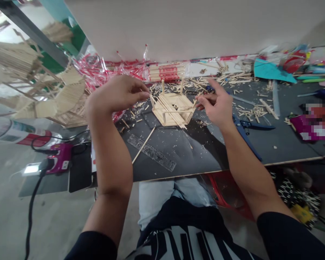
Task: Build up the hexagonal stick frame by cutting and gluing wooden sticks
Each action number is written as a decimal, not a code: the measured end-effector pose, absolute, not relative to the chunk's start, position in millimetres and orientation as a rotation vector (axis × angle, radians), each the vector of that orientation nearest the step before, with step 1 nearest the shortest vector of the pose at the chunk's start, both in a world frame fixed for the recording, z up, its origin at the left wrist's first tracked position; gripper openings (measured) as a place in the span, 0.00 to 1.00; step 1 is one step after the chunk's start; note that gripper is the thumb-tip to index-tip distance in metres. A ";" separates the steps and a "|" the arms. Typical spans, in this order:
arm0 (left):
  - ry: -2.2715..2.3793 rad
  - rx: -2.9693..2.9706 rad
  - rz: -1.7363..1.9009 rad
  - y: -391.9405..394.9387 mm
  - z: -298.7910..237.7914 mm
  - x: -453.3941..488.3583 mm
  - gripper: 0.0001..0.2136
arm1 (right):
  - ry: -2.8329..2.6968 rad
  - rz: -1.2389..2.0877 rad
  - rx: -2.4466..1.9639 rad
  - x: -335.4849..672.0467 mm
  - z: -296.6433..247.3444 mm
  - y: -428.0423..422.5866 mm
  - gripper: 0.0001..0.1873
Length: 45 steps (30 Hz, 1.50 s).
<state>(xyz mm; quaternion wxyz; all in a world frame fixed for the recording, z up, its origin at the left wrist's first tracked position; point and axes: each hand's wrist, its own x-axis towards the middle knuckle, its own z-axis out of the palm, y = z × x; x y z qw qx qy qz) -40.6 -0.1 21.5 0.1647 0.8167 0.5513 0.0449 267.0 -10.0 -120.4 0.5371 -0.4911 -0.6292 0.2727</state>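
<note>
A small hexagonal frame [159, 117] built from thin wooden sticks stands on the dark table, with short upright posts at its corners. Several loose wooden sticks [172, 110] lie slantwise across its top. My left hand [121, 92] comes in from the left, thumb and fingers closed at the frame's left corner post. On the other side, my right hand [216, 104] pinches at the right corner post, with its index finger raised. The exact contact of the fingertips is small and partly hidden. In front of the frame, a clear ruler [151, 152] lies under a single stick [143, 145].
Blue-handled cutters [246, 126] lie right of my right hand. Stick offcuts [241, 77] litter the back. Red-and-clear plastic wrapping [92, 70] piles up at back left. Larger stick models [67, 94] stand left, near a purple power socket [60, 157] and a phone [80, 171].
</note>
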 end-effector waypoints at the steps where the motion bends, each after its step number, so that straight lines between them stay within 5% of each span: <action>1: 1.540 2.334 0.132 1.2 19.9 -39.0 0.20 | -1.480 0.630 -1.181 266.8 -120.8 -9.8 0.24; 6: 1.342 2.418 0.059 7.1 12.3 -28.5 0.18 | -1.463 0.569 -1.198 263.9 -121.2 -10.2 0.10; 18: 1.157 2.542 -0.008 9.1 0.9 -4.2 0.15 | -1.602 0.537 -1.240 261.9 -112.5 -16.9 0.29; 45: 1.128 2.479 -0.071 10.7 -0.4 -1.6 0.10 | -1.699 0.473 -1.257 259.4 -112.0 -19.1 0.18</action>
